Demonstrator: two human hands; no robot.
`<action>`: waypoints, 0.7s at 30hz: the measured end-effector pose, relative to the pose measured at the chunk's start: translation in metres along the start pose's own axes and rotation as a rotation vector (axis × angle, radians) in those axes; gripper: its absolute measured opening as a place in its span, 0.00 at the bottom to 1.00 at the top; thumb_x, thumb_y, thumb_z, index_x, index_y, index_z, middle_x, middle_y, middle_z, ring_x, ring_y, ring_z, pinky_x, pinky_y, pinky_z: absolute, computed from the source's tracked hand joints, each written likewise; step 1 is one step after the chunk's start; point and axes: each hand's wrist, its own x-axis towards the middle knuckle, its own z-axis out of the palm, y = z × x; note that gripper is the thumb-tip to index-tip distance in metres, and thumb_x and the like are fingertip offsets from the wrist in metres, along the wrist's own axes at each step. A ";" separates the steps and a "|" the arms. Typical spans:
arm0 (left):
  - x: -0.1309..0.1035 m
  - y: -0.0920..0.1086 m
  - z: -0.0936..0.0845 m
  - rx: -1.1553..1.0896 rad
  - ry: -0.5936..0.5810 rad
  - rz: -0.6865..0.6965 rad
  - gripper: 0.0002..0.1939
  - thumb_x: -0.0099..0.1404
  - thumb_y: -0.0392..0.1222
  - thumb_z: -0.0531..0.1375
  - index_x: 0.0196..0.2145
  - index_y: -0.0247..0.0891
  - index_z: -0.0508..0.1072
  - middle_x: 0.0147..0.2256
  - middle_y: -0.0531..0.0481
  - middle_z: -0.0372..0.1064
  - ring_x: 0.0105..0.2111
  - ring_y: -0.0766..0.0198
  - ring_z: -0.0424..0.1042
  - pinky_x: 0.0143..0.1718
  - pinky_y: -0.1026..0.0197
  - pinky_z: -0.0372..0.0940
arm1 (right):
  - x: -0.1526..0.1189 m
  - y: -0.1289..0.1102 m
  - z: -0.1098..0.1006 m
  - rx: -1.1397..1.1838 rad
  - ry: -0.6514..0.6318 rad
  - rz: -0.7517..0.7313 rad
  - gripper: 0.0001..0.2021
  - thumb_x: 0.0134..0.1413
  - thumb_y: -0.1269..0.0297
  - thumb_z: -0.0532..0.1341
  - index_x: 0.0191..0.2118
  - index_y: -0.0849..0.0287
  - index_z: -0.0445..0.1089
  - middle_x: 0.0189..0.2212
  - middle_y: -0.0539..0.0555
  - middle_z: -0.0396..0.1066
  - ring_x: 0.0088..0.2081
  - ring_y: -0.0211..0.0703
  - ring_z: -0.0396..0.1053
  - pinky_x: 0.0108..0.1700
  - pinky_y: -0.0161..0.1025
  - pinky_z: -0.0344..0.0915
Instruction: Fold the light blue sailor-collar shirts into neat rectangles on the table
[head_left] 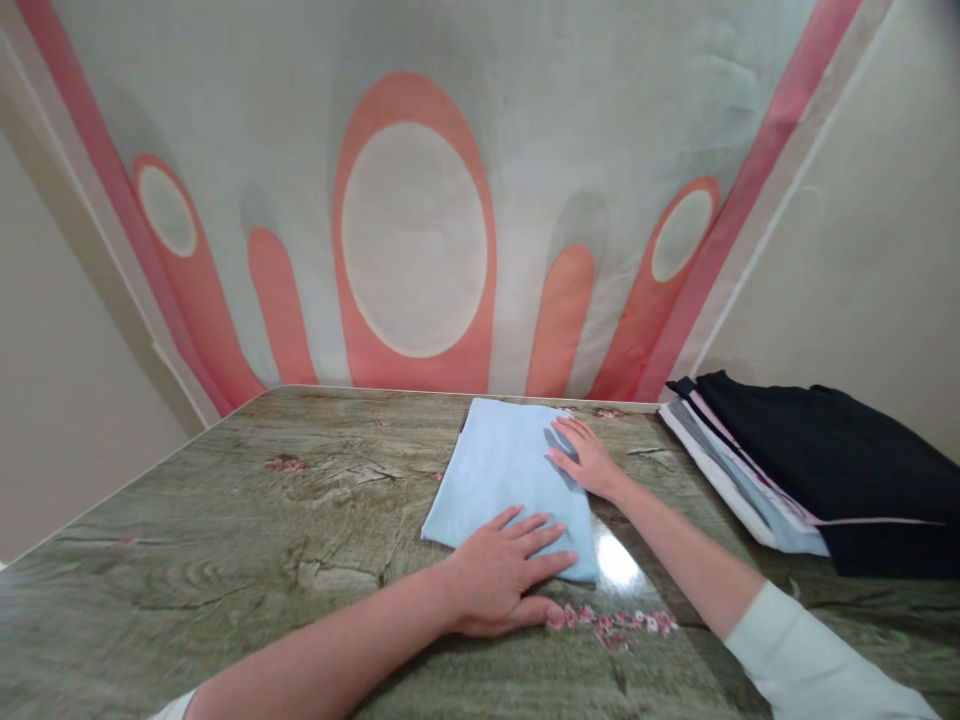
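Wood-grained tabletop (225,530) fronts a coral-patterned wall (540,130), left hand (504,575) and right hand (591,460) outstretched on blue cloth (499,460).

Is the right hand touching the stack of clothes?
No, the right hand is at the blue cloth, well apart from the stack.

Head-worn view, forward-down over table (225,540)

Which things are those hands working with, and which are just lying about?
In use:
light blue rectangular folded cloth
left hand, over its near edge
right hand, at its right edge
wood-patterned table beneath

Apparently just there, untouched:
stack of folded black, grey and white fabric
coral-and-grey backdrop
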 end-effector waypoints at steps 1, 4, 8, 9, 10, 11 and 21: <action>0.000 -0.001 0.001 0.002 0.004 -0.017 0.30 0.66 0.60 0.40 0.61 0.46 0.50 0.62 0.48 0.45 0.61 0.55 0.44 0.60 0.48 0.39 | 0.000 -0.002 0.001 -0.022 -0.052 0.000 0.25 0.54 0.50 0.54 0.54 0.59 0.62 0.57 0.58 0.58 0.59 0.51 0.51 0.60 0.51 0.48; -0.003 -0.010 0.004 0.035 0.041 -0.149 0.29 0.66 0.60 0.39 0.61 0.47 0.50 0.63 0.48 0.43 0.62 0.55 0.42 0.60 0.47 0.38 | -0.001 -0.003 0.003 -0.055 -0.130 0.048 0.26 0.56 0.49 0.51 0.55 0.59 0.62 0.58 0.58 0.56 0.60 0.50 0.49 0.60 0.51 0.46; -0.010 -0.034 0.005 0.108 0.075 -0.398 0.28 0.67 0.59 0.38 0.62 0.48 0.48 0.63 0.48 0.38 0.62 0.53 0.40 0.58 0.44 0.39 | 0.000 0.002 0.005 -0.055 -0.142 0.093 0.26 0.57 0.50 0.49 0.55 0.59 0.61 0.59 0.57 0.55 0.61 0.49 0.48 0.61 0.51 0.45; -0.012 -0.041 0.005 0.121 0.076 -0.438 0.29 0.67 0.59 0.38 0.62 0.48 0.47 0.64 0.48 0.38 0.62 0.53 0.39 0.58 0.44 0.39 | 0.001 0.003 0.005 -0.055 -0.141 0.102 0.25 0.57 0.50 0.49 0.55 0.59 0.61 0.59 0.57 0.55 0.60 0.49 0.48 0.61 0.51 0.45; -0.014 -0.048 0.004 0.131 0.077 -0.468 0.29 0.66 0.60 0.38 0.62 0.48 0.46 0.64 0.49 0.37 0.62 0.53 0.39 0.58 0.44 0.39 | 0.001 0.004 0.006 -0.056 -0.140 0.109 0.25 0.57 0.51 0.49 0.55 0.59 0.61 0.59 0.57 0.56 0.60 0.49 0.49 0.61 0.51 0.44; -0.016 -0.054 0.004 0.139 0.079 -0.495 0.30 0.66 0.60 0.38 0.62 0.49 0.46 0.64 0.49 0.36 0.62 0.53 0.38 0.58 0.44 0.40 | 0.002 0.005 0.007 -0.056 -0.138 0.116 0.25 0.57 0.51 0.49 0.55 0.60 0.61 0.58 0.58 0.56 0.60 0.48 0.49 0.61 0.50 0.44; -0.025 -0.085 0.009 0.176 0.157 -0.674 0.32 0.66 0.60 0.39 0.62 0.42 0.47 0.62 0.44 0.42 0.62 0.52 0.43 0.58 0.47 0.44 | 0.015 0.025 0.012 0.056 -0.074 0.270 0.23 0.52 0.56 0.55 0.52 0.62 0.63 0.55 0.61 0.60 0.56 0.48 0.57 0.58 0.48 0.51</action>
